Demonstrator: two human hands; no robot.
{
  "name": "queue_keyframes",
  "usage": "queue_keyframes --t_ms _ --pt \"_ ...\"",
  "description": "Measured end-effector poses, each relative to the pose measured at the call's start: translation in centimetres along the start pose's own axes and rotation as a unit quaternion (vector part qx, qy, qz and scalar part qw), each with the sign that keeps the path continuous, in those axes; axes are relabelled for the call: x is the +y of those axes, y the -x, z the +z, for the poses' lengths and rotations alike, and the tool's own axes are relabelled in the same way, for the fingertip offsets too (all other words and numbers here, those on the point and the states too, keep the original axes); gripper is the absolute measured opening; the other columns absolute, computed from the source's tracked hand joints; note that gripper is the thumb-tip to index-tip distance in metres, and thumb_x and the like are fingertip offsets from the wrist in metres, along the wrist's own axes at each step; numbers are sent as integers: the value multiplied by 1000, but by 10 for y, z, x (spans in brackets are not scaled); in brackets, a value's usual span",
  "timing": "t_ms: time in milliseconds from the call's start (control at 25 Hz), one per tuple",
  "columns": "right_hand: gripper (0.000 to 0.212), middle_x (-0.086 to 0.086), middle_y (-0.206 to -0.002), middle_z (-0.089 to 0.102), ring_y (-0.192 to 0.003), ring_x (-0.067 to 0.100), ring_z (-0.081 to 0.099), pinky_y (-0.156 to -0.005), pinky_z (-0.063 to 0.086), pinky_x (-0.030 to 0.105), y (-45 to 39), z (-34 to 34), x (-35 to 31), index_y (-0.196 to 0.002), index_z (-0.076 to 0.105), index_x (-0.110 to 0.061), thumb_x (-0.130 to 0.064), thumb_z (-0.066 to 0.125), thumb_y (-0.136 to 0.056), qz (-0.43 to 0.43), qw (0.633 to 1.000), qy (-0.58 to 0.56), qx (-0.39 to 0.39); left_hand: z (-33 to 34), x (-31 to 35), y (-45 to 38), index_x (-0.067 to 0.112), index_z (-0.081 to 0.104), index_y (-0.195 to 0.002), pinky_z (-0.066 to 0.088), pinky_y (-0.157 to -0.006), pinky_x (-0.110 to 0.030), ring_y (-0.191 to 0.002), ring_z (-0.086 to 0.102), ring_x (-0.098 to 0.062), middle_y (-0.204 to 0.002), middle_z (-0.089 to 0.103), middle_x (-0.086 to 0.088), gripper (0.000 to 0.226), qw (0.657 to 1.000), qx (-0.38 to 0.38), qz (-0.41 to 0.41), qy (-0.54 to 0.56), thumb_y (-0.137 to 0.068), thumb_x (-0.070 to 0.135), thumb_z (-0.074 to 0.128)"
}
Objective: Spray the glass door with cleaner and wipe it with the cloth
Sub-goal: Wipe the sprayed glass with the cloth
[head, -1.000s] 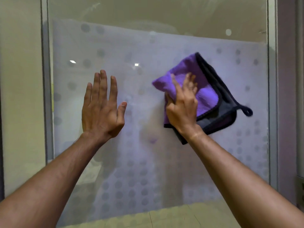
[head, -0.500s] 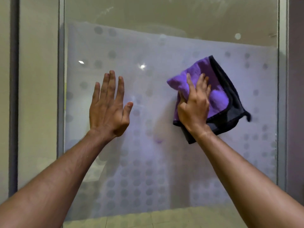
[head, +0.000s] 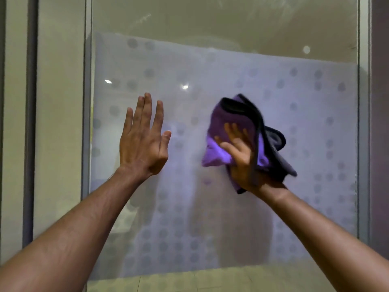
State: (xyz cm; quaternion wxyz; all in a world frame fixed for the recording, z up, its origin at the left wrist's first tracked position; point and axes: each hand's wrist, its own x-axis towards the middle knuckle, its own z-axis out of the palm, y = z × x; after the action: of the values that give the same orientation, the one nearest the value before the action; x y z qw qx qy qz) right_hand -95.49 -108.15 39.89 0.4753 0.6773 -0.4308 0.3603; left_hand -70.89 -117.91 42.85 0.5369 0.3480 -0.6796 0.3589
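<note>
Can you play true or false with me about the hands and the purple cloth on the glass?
1. The right hand holds the purple cloth against the glass door. True.
2. The left hand holds a spray bottle. False: it is empty, fingers spread flat.
3. The cloth has a dark edge. True.
4. The glass is plain all over. False: a frosted dotted band covers much of it.

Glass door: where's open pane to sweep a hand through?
Free on the glass door: between left hand and purple cloth; the band above both; right of the cloth to the frame. Crowded under right hand.
</note>
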Motion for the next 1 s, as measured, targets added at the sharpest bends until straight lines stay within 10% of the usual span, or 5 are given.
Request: queue_keyframes --t_ms 240,640,840,1000 --pt "59 31 -156 27 -147 45 23 -122 17 51 -73 -5 -2 -144 48 -9 -2 57 -86 212 966 -18 144 4 -2 1 13 5 -156 1 -123 -44 -152 -5 -24 -164 -4 -13 70 1000 9 0 -16 -95 41 26" --pt "49 43 -139 42 -133 59 35 -105 30 75 -9 4 -5 -125 64 3 8 67 -77 28 996 20 83 0 -2 1 13 4 -156 2 -123 -44 -152 -5 -24 -164 -4 -13 71 1000 6 3 -5 -95 43 25" --pt "110 29 -162 7 -149 49 2 -114 -2 69 -35 -21 23 -157 22 -21 -69 62 -66 127 978 163 33 3 -2 2 13 4 -156 1 -123 -44 -152 -6 -23 -164 -5 -13 71 1000 11 6 -7 -95 44 24" --pt "93 28 -162 7 -148 52 1 -112 7 74 -46 -14 16 -155 26 -30 -78 39 -77 180 972 148 11 5 -1 3 13 4 -156 2 -123 -44 -152 -6 -24 -164 -4 -13 71 1000 13 3 -4 -95 43 25"
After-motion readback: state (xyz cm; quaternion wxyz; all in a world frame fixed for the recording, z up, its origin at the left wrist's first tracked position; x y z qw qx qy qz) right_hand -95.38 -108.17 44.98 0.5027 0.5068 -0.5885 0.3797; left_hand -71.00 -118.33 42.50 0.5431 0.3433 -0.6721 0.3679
